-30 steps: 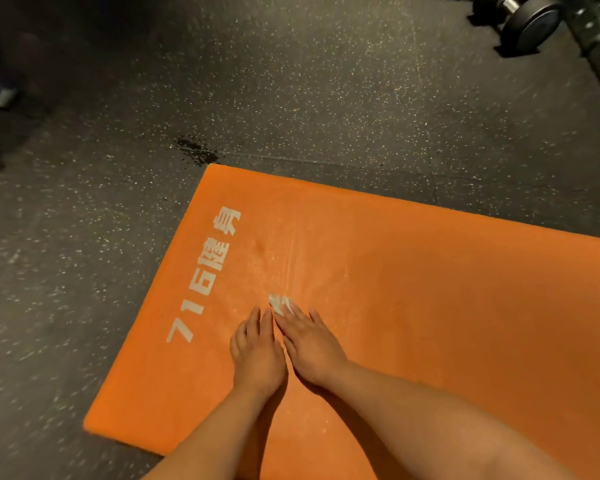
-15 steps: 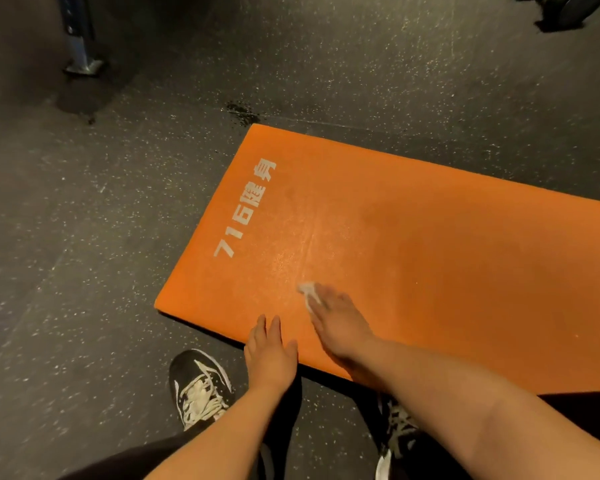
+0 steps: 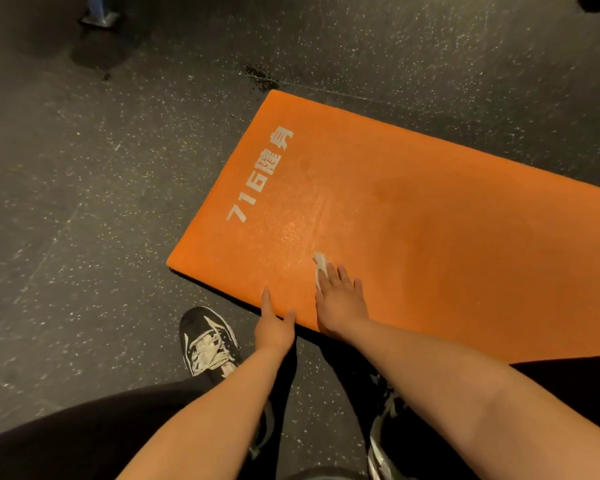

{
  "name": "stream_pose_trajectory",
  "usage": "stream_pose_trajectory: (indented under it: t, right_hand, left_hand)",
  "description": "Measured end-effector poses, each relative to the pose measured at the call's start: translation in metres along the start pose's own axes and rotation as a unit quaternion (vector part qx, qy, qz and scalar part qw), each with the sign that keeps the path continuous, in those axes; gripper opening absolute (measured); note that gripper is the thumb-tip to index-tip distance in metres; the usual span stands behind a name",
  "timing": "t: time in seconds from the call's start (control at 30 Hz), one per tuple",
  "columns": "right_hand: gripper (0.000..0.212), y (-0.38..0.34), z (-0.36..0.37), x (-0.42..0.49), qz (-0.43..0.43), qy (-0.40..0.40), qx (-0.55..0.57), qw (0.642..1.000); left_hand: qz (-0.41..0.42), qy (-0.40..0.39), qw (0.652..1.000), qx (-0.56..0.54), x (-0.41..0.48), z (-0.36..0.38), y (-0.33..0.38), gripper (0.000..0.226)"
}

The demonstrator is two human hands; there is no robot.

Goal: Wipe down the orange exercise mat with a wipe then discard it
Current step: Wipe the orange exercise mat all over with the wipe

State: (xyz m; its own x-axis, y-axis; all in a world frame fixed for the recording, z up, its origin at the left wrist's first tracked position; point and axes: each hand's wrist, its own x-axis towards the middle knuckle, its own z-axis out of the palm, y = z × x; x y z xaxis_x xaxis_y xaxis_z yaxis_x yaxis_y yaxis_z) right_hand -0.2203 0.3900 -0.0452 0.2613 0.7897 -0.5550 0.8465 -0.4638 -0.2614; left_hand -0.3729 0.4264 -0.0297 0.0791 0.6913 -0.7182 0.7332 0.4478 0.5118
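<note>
The orange exercise mat lies flat on the dark floor, with white lettering near its left end. My right hand lies flat on the mat near its front edge, fingers straight, pressing a small white wipe that sticks out past the fingertips. My left hand rests at the mat's front edge just left of the right hand, fingers touching the edge. A damp sheen shows on the mat ahead of the wipe.
Speckled black rubber floor surrounds the mat. My black shoe with white laces stands left of the hands, the other shoe below right. A metal post foot is at the top left. A dark wet spot lies by the mat's far corner.
Both hands have drawn back toward the mat's front edge, the wipe sliding with the right hand. The view has pulled back, and my shoes and legs have come into view.
</note>
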Motion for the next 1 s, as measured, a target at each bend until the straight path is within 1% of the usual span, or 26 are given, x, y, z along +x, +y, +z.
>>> stream_pose_trajectory:
  t: [0.03,0.13,0.17,0.23,0.27,0.33,0.4,0.43,0.53,0.6,0.7,0.77,0.83,0.93,1.0]
  right_hand:
    - [0.057,-0.006,0.004,-0.004,-0.007,-0.004,0.013,1.0]
    - [0.057,-0.026,0.02,-0.023,-0.118,-0.045,0.028,0.992]
    - [0.058,-0.027,0.021,-0.027,-0.15,-0.05,0.029,0.987]
    - [0.057,-0.022,0.014,-0.026,-0.181,-0.041,0.028,0.982]
    - [0.055,-0.019,0.01,-0.024,-0.178,-0.028,0.018,0.983]
    - [0.054,-0.013,0.001,-0.022,-0.127,0.001,0.014,0.992]
    - [0.055,-0.014,-0.003,-0.021,-0.07,0.018,0.055,0.996]
    - [0.055,-0.018,-0.004,-0.02,-0.059,0.022,0.072,0.995]
    - [0.054,-0.032,-0.005,-0.019,-0.061,0.024,0.107,0.992]
    - [0.054,-0.043,-0.008,-0.017,-0.077,0.021,0.129,0.988]
    - [0.055,-0.064,-0.014,-0.013,-0.116,0.007,0.19,0.975]
    - [0.055,-0.077,-0.017,-0.012,-0.128,0.003,0.233,0.964]
    - [0.054,-0.084,-0.021,-0.01,-0.119,0.008,0.268,0.956]
    - [0.053,-0.088,-0.022,-0.01,-0.1,0.013,0.32,0.942]
    - [0.053,-0.087,-0.02,-0.015,-0.085,0.013,0.357,0.93]
  left_hand:
    - [0.004,-0.006,1.0,-0.016,-0.001,0.002,0.004,0.074]
    - [0.006,-0.004,0.997,-0.08,-0.002,0.005,0.008,0.07]
    - [0.014,0.004,0.995,-0.102,-0.003,0.005,0.007,0.068]
    - [0.025,0.02,0.989,-0.147,-0.004,0.004,0.006,0.066]
    - [0.031,0.028,0.986,-0.163,-0.004,0.002,0.007,0.065]
    - [0.036,0.033,0.984,-0.173,-0.004,-0.001,0.01,0.067]
    - [0.044,0.034,0.981,-0.185,-0.003,-0.003,0.011,0.067]
    - [0.049,0.034,0.98,-0.192,-0.004,-0.004,0.011,0.067]
    - [0.059,0.054,0.975,-0.209,-0.004,-0.015,0.015,0.066]
    - [0.065,0.073,0.973,-0.208,0.001,-0.028,0.015,0.067]
    - [0.064,0.104,0.971,-0.204,0.011,-0.059,0.014,0.066]
    - [0.062,0.109,0.976,-0.178,0.015,-0.075,0.013,0.064]
    - [0.064,0.108,0.983,-0.136,0.012,-0.077,0.013,0.062]
    - [0.028,0.107,0.989,-0.095,0.003,-0.064,0.014,0.059]
    - [0.014,0.109,0.991,-0.077,-0.003,-0.053,0.017,0.054]
